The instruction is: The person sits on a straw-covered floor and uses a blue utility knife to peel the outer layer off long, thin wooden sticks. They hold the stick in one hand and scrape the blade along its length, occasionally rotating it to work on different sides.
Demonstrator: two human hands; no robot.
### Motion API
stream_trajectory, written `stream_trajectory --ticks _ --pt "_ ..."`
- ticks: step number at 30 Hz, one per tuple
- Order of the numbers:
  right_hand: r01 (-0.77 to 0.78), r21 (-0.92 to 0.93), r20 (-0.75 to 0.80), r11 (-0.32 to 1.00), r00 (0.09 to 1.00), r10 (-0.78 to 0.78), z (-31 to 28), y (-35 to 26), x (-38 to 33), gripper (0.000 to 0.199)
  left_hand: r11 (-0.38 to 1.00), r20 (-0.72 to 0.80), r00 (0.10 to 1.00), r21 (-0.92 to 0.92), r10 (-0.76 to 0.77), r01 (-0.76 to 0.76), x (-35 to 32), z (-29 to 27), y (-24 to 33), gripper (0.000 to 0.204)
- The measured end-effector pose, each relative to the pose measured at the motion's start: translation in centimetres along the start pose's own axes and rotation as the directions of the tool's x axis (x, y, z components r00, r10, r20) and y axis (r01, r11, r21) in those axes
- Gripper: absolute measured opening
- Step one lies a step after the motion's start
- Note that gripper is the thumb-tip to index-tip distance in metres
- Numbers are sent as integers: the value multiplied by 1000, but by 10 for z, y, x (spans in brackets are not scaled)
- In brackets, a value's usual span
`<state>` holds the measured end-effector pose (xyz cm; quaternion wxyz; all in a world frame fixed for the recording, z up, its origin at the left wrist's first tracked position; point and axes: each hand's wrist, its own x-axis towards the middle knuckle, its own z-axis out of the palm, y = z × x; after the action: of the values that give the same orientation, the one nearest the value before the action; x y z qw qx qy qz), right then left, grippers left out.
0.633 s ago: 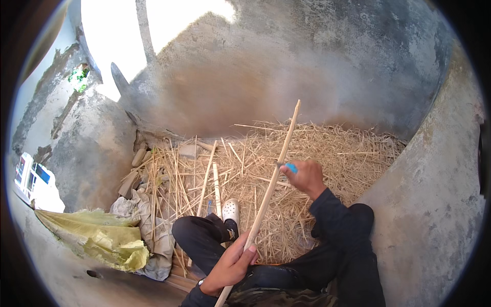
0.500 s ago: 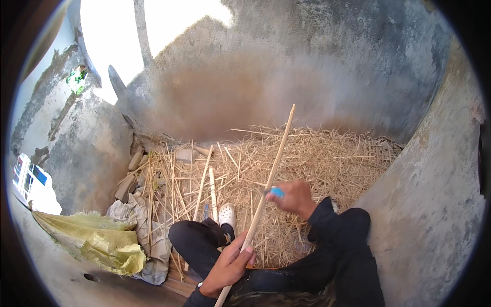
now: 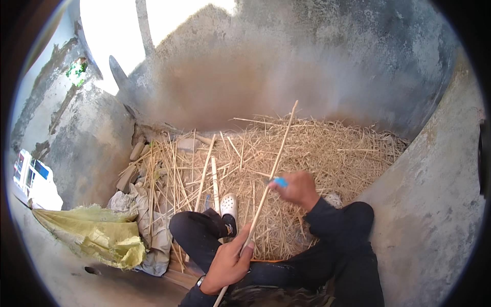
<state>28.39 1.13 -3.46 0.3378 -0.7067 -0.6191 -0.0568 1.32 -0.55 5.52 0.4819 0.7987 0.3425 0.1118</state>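
My left hand (image 3: 228,263) grips the long thin stick (image 3: 267,190) while my right hand (image 3: 295,188) pinches a small blue tool (image 3: 279,181) against it, apparently mid-scrape; next stroke needs steady pressure.

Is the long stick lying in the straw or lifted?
Lifted: the left hand grips the stick low, its far end slanting above the straw.

- We wear dark, nearly black long sleeves reaching both wrists.
- Our trousers (image 3: 197,238) are the same dark cloth.
- A white perforated clog (image 3: 229,205) covers one foot.
- Our left hand (image 3: 227,263) and right hand (image 3: 296,188) are bare.
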Motion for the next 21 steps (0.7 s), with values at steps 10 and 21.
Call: stream_trajectory --ticks 10,21 --pt "141 99 -61 985 989 -135 8 -14 -12 71 990 -74 996 135 51 -41 9 -6 4 48" --pt "113 149 7 982 993 -115 5 -30 -26 68 997 -39 999 70 -21 23 1 -3 -3 46"
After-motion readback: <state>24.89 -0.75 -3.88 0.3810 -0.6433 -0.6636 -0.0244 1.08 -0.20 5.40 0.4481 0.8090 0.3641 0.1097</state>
